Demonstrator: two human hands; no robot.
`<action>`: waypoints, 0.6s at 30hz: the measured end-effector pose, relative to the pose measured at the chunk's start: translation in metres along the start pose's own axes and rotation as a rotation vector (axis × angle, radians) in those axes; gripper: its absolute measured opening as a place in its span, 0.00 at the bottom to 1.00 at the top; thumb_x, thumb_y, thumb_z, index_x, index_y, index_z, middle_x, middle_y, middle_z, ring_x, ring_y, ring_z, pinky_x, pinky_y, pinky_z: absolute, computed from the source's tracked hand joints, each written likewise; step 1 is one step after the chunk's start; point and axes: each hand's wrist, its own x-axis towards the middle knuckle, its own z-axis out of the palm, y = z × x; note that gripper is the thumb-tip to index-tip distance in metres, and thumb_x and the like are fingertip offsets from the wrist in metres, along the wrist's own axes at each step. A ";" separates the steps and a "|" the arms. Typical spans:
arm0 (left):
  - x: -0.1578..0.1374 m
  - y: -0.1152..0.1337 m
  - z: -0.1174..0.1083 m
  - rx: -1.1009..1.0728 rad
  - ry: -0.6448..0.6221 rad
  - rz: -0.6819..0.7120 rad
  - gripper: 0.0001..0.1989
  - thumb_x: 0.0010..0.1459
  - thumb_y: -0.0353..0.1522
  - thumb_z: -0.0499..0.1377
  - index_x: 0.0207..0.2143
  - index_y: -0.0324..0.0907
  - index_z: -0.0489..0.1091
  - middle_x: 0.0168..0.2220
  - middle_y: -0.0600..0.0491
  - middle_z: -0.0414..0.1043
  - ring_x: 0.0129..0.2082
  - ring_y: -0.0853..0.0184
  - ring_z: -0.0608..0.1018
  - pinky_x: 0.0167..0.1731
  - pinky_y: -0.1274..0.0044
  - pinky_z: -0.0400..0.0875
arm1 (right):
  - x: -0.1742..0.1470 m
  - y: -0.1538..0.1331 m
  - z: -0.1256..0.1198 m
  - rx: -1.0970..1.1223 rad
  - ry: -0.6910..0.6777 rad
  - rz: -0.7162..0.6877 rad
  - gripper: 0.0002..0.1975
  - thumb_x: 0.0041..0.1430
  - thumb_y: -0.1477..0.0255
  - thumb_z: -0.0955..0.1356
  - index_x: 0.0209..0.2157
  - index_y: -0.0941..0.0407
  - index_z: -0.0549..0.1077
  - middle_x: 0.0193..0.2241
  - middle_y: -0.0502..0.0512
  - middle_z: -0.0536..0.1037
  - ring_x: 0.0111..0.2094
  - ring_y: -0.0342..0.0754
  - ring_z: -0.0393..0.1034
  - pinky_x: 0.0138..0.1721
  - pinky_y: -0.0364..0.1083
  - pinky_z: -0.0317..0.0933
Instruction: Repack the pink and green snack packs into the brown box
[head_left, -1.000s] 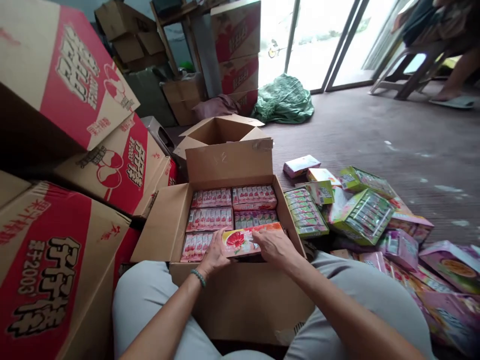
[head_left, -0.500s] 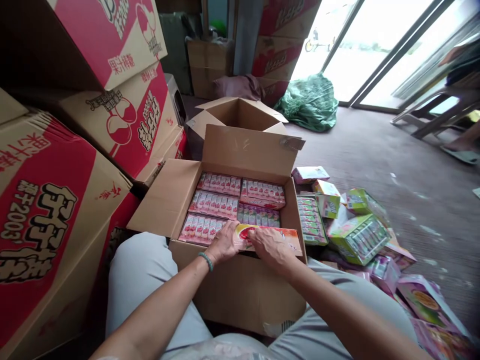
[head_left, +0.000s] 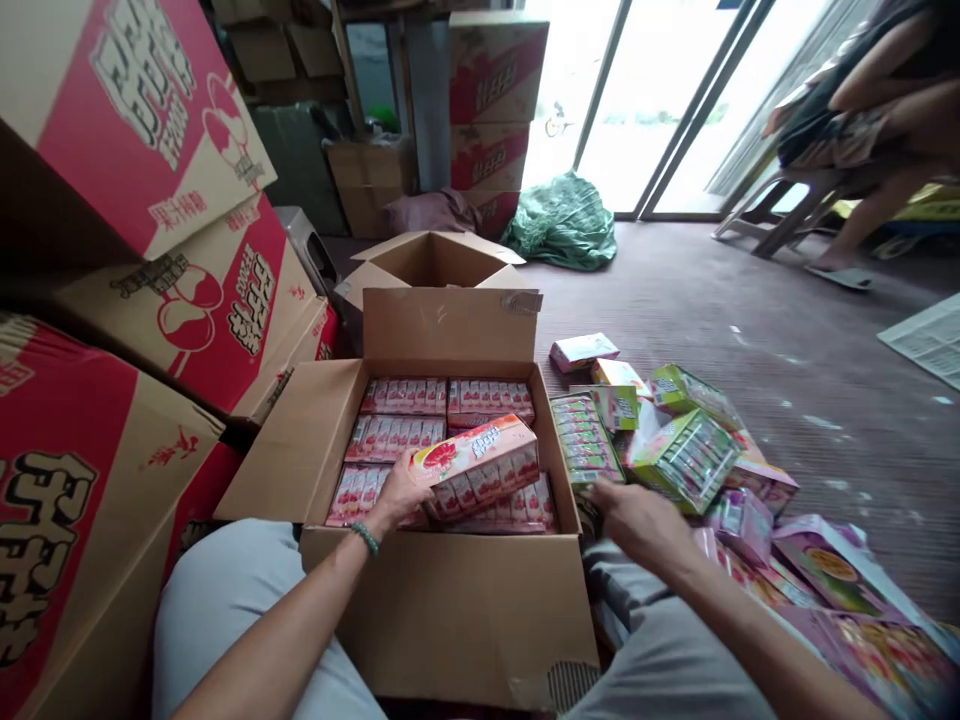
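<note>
My left hand (head_left: 405,490) grips one end of a pink candy box (head_left: 480,450) with red fruit printed on its side. The box is tilted above the packs in an open cardboard carton (head_left: 442,590) between my knees. Rows of pink candy packs (head_left: 405,437) fill much of the carton. Off the carton's right side, my right hand (head_left: 645,520) is apart from the pink box, close to the lower end of a green candy box (head_left: 587,440). Motion blurs its fingers, so I cannot make out whether they touch anything.
Several green and purple candy boxes (head_left: 686,460) lie heaped on the floor at right. Big red-and-tan cartons (head_left: 217,300) are stacked at left. Behind stands another open carton (head_left: 431,262), near a green sack (head_left: 562,220). A person (head_left: 862,130) sits at far right.
My right hand has let go of the pink candy box and moved right, out of the carton. The left hand keeps hold of the box, now raised and tilted. My view has shifted right.
</note>
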 end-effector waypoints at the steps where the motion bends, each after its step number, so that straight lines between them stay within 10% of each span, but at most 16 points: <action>1: 0.001 0.012 0.000 -0.060 0.004 -0.071 0.37 0.28 0.32 0.70 0.44 0.43 0.59 0.42 0.51 0.71 0.42 0.61 0.75 0.42 0.71 0.71 | -0.002 -0.016 0.005 0.032 -0.021 -0.049 0.16 0.60 0.75 0.57 0.41 0.53 0.73 0.33 0.59 0.79 0.33 0.50 0.73 0.28 0.45 0.48; 8: -0.006 0.127 0.082 -0.466 -0.266 -0.140 0.29 0.39 0.35 0.69 0.45 0.42 0.63 0.45 0.48 0.71 0.36 0.64 0.76 0.33 0.74 0.72 | 0.010 -0.082 0.036 0.160 -0.064 -0.332 0.16 0.62 0.74 0.57 0.41 0.56 0.74 0.35 0.60 0.79 0.38 0.52 0.74 0.31 0.44 0.50; 13: 0.029 0.146 0.167 -0.384 -0.652 -0.150 0.33 0.40 0.44 0.70 0.47 0.41 0.66 0.42 0.46 0.72 0.38 0.66 0.75 0.38 0.74 0.69 | 0.023 -0.079 0.042 0.199 -0.089 -0.320 0.17 0.64 0.74 0.55 0.36 0.56 0.75 0.33 0.59 0.80 0.36 0.50 0.74 0.29 0.43 0.50; 18: 0.107 0.096 0.113 0.596 -0.192 -0.030 0.23 0.38 0.49 0.68 0.24 0.40 0.69 0.27 0.47 0.73 0.34 0.58 0.76 0.38 0.69 0.68 | 0.028 -0.076 0.038 0.183 -0.065 -0.326 0.16 0.63 0.76 0.56 0.40 0.56 0.74 0.31 0.57 0.79 0.33 0.49 0.74 0.26 0.44 0.46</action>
